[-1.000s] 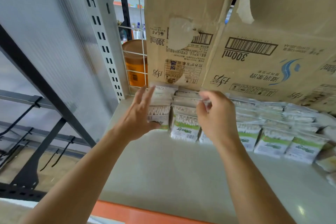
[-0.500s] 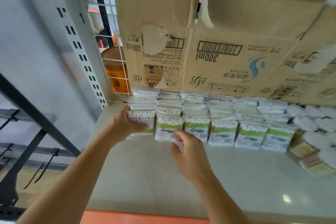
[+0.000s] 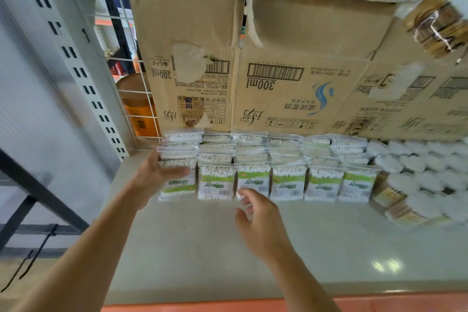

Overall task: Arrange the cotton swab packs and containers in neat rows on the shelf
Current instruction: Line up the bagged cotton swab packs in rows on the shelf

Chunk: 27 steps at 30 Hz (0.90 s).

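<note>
Since the moment before, the right hand had eased back from the front row of cotton swab packs and hung just short of it, fingers loosely curled around nothing. The left hand kept gripping the leftmost pack, thumb across its front. On the shelf, round containers clustered well right of the right hand, and cardboard boxes stood beyond both hands

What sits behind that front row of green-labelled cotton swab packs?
More clear swab packs in overlapping rows, then brown cardboard boxes. Whatever lies behind the boxes is hidden.
</note>
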Available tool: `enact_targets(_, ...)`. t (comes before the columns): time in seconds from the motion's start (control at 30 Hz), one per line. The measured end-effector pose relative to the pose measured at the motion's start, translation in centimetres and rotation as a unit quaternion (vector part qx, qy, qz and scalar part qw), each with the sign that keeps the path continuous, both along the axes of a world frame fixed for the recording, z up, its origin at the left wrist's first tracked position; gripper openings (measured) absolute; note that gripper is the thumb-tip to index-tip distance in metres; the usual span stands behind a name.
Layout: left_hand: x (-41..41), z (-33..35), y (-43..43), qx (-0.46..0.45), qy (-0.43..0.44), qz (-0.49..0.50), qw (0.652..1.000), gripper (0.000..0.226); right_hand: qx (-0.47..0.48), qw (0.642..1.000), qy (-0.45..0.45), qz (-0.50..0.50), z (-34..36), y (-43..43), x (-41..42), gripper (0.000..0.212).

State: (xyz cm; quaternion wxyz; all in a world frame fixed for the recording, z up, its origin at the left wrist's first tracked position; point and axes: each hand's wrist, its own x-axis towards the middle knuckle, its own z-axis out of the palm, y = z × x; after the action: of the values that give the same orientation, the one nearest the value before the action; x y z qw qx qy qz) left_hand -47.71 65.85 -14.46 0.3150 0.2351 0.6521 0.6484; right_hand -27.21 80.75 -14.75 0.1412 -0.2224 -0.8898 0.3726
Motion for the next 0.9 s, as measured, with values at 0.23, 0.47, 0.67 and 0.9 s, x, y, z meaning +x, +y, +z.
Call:
enact_targets(0.23,-0.3,0.0,0.6,0.063,-0.065,0.055,0.994,0.048,0.002,1.0,0.022,-0.021,0.1,0.5,0.8,0.036)
enact_targets(0.47,-0.3,1.1,1.3,0.068,-0.098,0.079,0.99,0.029,-0.014,1.0,0.007,-0.027,-0.1,0.7,1.7,0.036)
enact_targets(0.67,-1.5,1.0,1.1,0.04,-0.076,0.048,0.995,0.064,-0.002,0.999,0.014,-0.03,-0.4,0.8,2.1,0.033)
enact_targets(0.9,-2.8,0.6,1.3,0.034,-0.074,0.061,0.995,0.072,0.01,1.0,0.009,-0.021,-0.9,1.0,2.2,0.031)
